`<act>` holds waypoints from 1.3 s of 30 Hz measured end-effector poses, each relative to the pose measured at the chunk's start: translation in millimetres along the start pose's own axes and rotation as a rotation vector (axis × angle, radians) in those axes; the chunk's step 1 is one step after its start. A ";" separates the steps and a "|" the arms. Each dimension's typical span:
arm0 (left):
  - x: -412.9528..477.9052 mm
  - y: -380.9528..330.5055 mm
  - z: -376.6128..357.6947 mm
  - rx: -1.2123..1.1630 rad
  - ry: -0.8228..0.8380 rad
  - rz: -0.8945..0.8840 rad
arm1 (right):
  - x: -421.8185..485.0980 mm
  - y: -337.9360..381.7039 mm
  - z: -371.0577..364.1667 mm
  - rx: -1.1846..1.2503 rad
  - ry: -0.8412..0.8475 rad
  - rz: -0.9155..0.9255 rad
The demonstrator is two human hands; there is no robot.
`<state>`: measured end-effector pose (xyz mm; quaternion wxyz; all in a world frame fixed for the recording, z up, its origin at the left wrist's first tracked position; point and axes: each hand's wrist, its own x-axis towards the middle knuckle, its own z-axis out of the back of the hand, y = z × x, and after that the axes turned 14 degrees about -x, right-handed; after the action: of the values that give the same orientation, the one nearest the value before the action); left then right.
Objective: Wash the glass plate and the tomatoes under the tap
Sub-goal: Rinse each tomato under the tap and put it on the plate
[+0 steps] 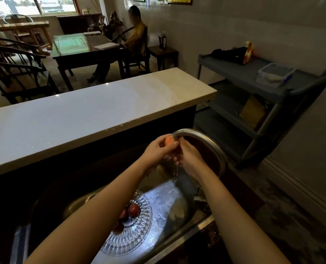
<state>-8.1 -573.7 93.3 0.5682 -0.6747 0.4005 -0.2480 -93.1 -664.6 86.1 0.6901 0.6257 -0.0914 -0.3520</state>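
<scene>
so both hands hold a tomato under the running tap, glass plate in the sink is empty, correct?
Not empty: the head view shows tomatoes on the glass plate in the sink. Rest holds: left hand and right hand hold a tomato under the running tap.

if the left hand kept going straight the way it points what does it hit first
Likely the right hand: the left hand points toward it, both around the tomato under the tap spout.

4 tomatoes (pixel 134 209), 1 glass plate (pixel 139 240), 1 tap (pixel 202 137) — 2 hands (pixel 158 149)
</scene>
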 end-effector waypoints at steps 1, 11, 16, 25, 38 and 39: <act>0.1 0.3 -1.8 -0.112 0.024 0.058 | -1.3 -0.5 1.2 -0.105 -0.026 0.019; 24.7 20.2 -33.3 -0.636 -0.173 0.376 | -24.8 -37.1 6.3 -0.578 -0.180 0.200; 25.7 27.7 -39.5 -0.575 -0.143 0.440 | -51.7 -46.1 14.1 -0.624 -0.332 0.206; 20.1 28.8 -46.6 -0.767 -0.084 0.475 | -97.2 -72.5 5.0 -0.822 -0.389 0.071; 21.2 36.3 -42.9 -1.135 -0.140 0.452 | -88.2 -93.5 -3.8 -0.930 -0.422 -0.077; 21.4 36.1 -42.3 -1.145 -0.148 0.450 | -86.0 -93.3 -4.4 -0.938 -0.411 -0.076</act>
<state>-39.0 -616.5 65.7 0.1809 -0.7869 0.5620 0.1797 -188.6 -606.6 25.7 0.8510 0.1697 -0.0349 -0.4957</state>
